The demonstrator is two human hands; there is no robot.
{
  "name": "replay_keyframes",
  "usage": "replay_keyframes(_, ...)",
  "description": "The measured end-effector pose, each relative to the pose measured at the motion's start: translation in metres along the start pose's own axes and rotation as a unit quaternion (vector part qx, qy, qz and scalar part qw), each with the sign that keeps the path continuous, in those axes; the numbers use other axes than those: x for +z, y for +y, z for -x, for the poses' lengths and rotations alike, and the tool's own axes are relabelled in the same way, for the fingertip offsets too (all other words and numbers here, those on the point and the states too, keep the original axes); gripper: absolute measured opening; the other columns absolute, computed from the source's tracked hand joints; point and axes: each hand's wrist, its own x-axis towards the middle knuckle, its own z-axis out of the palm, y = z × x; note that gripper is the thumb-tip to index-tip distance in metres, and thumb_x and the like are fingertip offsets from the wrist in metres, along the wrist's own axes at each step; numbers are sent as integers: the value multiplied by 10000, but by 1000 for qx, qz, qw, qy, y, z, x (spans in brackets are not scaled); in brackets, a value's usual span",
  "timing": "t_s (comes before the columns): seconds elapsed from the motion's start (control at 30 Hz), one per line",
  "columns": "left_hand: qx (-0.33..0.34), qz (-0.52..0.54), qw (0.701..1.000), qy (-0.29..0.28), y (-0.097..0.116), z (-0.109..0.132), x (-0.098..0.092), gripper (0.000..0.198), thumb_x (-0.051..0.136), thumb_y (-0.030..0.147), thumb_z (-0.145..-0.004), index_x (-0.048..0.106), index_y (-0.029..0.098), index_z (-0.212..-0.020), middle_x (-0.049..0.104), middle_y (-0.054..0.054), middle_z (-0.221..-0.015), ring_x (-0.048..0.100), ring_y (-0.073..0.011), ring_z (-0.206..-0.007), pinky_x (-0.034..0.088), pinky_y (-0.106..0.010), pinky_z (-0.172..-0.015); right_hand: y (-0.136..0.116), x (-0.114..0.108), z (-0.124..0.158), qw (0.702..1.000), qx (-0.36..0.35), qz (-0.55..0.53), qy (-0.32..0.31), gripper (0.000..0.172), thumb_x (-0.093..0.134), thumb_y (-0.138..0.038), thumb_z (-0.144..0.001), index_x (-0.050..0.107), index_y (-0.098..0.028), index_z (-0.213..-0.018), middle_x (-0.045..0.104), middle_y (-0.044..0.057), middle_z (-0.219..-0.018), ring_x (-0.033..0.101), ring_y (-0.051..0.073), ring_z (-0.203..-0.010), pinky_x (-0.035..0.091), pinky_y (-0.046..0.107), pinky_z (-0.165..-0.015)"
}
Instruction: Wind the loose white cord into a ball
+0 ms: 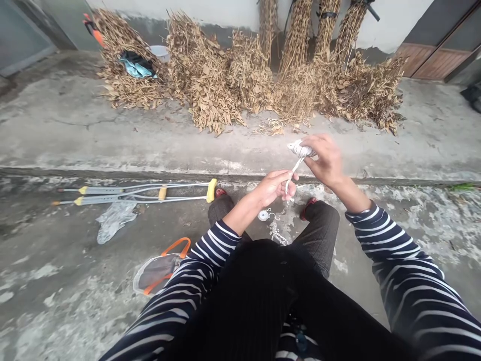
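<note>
My right hand point(325, 159) grips a small wound bundle of white cord point(300, 149) in front of me, a little above and to the right of my other hand. From the bundle a short doubled length of the cord runs down to my left hand point(273, 188), whose fingers are closed on it. A loop of cord shows past those fingertips. On the ground between my feet lie a round white disc-shaped piece point(263, 215) and a loose heap of white cord or chain point(277, 233); its exact kind is too small to tell.
A pair of crutches point(184, 186) lies at the left beside a crumpled clear plastic bag point(116, 220). Nearer stands a grey mesh bag point(156, 273) with orange handles. Past the raised concrete step point(150, 145), dried plant bundles point(210, 75) lean along the wall.
</note>
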Motion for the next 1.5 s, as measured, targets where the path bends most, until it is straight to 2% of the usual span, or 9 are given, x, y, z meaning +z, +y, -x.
replay_keyframes(0.1,12,3,1000,16,-2,-3,-4,356,760,452,-872,666,109,-894,778,-122,-918,737,-150,-735,474,-205,-566,-2,0,1,1000,-12,2,10,240,567,-185,-927,682,-191,-1138,709,85,-1155,628,253,-1136,552,478,-1003)
replay_keyframes(0.2,32,-12,999,34,-2,-6,-6,317,774,394,-853,723,83,-888,773,-157,-1085,742,-161,-897,529,-223,-714,-3,1,0,998,-47,-1,36,264,569,-158,-920,667,-197,-1162,710,75,-1151,635,240,-1123,549,472,-997)
replay_keyframes(0.47,47,-19,998,46,5,-6,4,477,809,495,-815,667,127,-1085,705,-23,-716,665,-127,-587,444,-223,-539,-7,6,-3,993,-47,-25,108,230,633,-187,-913,651,-219,-1141,707,59,-1108,647,219,-1068,553,416,-926)
replay_keyframes(0.67,73,-20,995,59,11,5,19,346,783,438,-797,668,127,-896,772,-134,-913,731,-185,-836,438,-197,-538,-23,14,-6,986,8,-111,121,250,683,-190,-874,627,-198,-1118,678,71,-1181,633,202,-1140,563,364,-936)
replay_keyframes(0.8,95,-54,990,94,19,11,21,172,726,284,-791,700,123,-844,761,-96,-874,699,-148,-819,504,-210,-636,-27,21,-7,984,42,-114,130,248,661,-209,-877,598,-185,-1115,664,85,-1189,622,199,-1140,568,355,-926)
replay_keyframes(0.97,63,-113,986,109,28,11,9,52,650,140,-796,694,115,-806,716,-47,-747,679,-115,-712,521,-221,-665,-25,20,-8,991,-18,-38,129,208,574,-187,-914,579,-200,-1121,672,96,-1162,619,214,-1140,561,421,-985)
replay_keyframes(1.1,18,-155,981,113,34,2,-6,57,637,78,-781,686,106,-791,701,-40,-707,671,-113,-651,515,-218,-615,-28,14,-15,996,-51,33,64,226,429,-199,-993,605,-225,-1133,660,84,-1235,606,226,-1223,537,502,-1073)
replay_keyframes(1.37,-14,-177,976,126,30,-14,-24,40,666,116,-788,677,110,-750,735,-76,-757,704,-135,-697,558,-213,-604,-27,-9,-44,998,5,30,54,281,433,-273,-1023,615,-259,-1236,603,84,-1327,504,298,-1367,419,644,-1201)
replay_keyframes(1.5,-30,-178,976,125,31,-27,-32,36,669,117,-775,673,104,-742,734,-87,-756,712,-146,-718,576,-228,-630,-27,-23,-65,998,8,49,42,306,483,-296,-1007,610,-271,-1285,581,106,-1351,473,323,-1396,427,623,-1213)
